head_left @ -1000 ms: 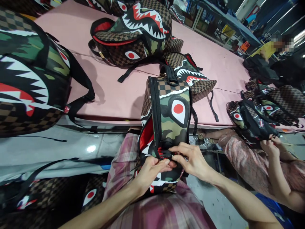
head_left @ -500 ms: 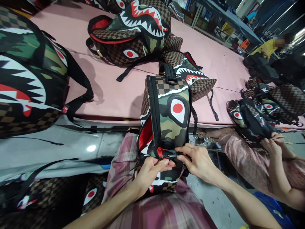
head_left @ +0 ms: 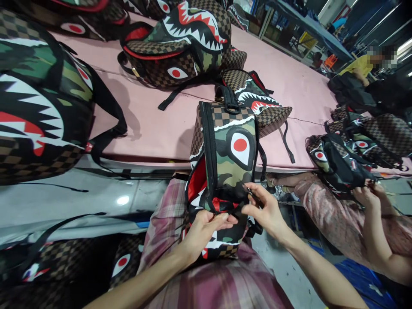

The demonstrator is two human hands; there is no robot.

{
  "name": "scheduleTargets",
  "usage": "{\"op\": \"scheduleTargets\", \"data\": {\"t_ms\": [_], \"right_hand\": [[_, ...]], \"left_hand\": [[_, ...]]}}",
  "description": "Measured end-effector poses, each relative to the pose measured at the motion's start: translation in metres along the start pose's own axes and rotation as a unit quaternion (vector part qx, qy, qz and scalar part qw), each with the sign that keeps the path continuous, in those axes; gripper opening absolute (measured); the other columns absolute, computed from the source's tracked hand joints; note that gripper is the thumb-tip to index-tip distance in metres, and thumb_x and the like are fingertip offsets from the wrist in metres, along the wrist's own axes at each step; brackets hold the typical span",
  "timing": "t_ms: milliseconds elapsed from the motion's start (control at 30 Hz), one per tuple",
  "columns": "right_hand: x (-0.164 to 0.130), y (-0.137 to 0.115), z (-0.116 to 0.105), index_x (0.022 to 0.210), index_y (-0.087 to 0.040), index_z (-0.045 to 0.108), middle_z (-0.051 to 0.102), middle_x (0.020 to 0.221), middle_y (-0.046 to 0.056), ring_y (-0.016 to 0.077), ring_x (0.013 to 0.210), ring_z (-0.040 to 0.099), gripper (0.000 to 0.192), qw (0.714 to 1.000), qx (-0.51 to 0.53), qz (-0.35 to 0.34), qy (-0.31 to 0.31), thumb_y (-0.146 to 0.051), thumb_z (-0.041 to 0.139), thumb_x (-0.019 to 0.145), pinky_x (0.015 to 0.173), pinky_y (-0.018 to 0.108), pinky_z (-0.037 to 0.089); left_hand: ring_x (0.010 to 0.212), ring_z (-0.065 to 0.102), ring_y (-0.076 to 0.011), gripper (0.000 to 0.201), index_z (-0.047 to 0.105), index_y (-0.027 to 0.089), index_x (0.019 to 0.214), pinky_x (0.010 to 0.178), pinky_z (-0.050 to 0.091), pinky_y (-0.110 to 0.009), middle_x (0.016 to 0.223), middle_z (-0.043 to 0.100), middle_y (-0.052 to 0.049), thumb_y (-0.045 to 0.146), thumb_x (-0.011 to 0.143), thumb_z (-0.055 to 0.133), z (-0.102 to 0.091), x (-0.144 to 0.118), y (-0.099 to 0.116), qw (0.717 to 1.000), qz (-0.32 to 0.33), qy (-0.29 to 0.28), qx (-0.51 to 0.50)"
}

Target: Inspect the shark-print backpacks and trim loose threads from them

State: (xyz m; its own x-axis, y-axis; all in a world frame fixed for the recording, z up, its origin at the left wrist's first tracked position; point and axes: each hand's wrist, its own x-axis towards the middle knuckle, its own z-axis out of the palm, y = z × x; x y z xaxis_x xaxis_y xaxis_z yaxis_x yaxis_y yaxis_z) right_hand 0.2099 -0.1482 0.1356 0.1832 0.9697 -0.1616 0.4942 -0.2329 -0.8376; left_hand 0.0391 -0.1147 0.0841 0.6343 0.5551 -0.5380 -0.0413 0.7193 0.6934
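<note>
Pink tabletop (head_left: 154, 124) far, strewn with shark-print bags. Camouflage-and-checker shark-face backpack (head_left: 230, 159) upright on lap, long axis near-to-far. Left hand (head_left: 202, 229) clamps near end; right hand (head_left: 265, 212) pinches small dark tool (head_left: 252, 194) (shape unclear), just right of seam.

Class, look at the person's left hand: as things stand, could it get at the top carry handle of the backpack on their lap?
Probably yes. The left hand grips the backpack at its near end; the carry handle sits exposed at the far end, with nothing covering it.
</note>
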Motion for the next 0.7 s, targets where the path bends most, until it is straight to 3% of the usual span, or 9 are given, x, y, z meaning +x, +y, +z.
{"op": "scheduleTargets", "data": {"t_ms": [133, 267, 367, 500, 700], "right_hand": [[0.001, -0.011, -0.007, 0.088, -0.019, 0.066, 0.065, 0.075, 0.0, 0.0114, 0.067, 0.059, 0.014, 0.99, -0.101, -0.074, -0.069, -0.021, 0.054, 0.082, 0.061, 0.021, 0.044], [0.008, -0.023, 0.0, 0.107, -0.022, 0.064, 0.065, 0.089, 0.002, 0.0113, 0.074, 0.06, 0.028, 0.948, -0.256, -0.14, -0.125, -0.015, 0.051, 0.083, 0.062, 0.02, 0.041], [0.012, -0.024, 0.01, 0.104, -0.024, 0.065, 0.063, 0.098, 0.001, 0.011, 0.078, 0.061, 0.028, 0.923, -0.328, -0.124, -0.157, -0.014, 0.055, 0.08, 0.061, 0.02, 0.039], [0.016, -0.027, 0.018, 0.097, -0.023, 0.065, 0.062, 0.09, 0.0, 0.012, 0.071, 0.061, 0.023, 0.9, -0.396, -0.081, -0.165, -0.017, 0.055, 0.077, 0.056, 0.022, 0.035], [0.026, -0.031, 0.042, 0.089, -0.016, 0.058, 0.059, 0.088, 0.005, 0.0148, 0.061, 0.056, 0.016, 0.869, -0.474, -0.083, -0.117, -0.015, 0.049, 0.076, 0.046, 0.025, 0.028]], "left_hand": [[0.086, 0.066, -0.0255, 0.036, 0.071, 0.009, 0.08, 0.09, 0.048, -0.038, 0.086, 0.072, -0.011, 0.043, 0.072, 0.064, 0.0, -0.001, -0.002, 1.0, 0.004, 0.004, 0.005], [0.087, 0.066, -0.0257, 0.036, 0.071, 0.008, 0.083, 0.088, 0.048, -0.039, 0.084, 0.072, -0.011, 0.042, 0.073, 0.064, 0.0, 0.002, -0.008, 0.999, 0.023, -0.024, -0.021], [0.084, 0.066, -0.0252, 0.034, 0.07, 0.009, 0.082, 0.086, 0.049, -0.039, 0.081, 0.072, -0.01, 0.041, 0.071, 0.066, 0.001, 0.004, -0.01, 0.998, 0.033, -0.03, -0.038], [0.073, 0.066, -0.0227, 0.034, 0.067, 0.012, 0.066, 0.077, 0.051, -0.035, 0.068, 0.07, -0.007, 0.045, 0.067, 0.067, 0.004, 0.004, -0.008, 0.999, 0.033, -0.002, -0.023], [0.06, 0.062, -0.0195, 0.034, 0.064, 0.013, 0.06, 0.057, 0.049, -0.027, 0.058, 0.066, -0.004, 0.046, 0.066, 0.066, -0.002, 0.005, -0.013, 1.0, 0.022, 0.018, 0.009]]}}
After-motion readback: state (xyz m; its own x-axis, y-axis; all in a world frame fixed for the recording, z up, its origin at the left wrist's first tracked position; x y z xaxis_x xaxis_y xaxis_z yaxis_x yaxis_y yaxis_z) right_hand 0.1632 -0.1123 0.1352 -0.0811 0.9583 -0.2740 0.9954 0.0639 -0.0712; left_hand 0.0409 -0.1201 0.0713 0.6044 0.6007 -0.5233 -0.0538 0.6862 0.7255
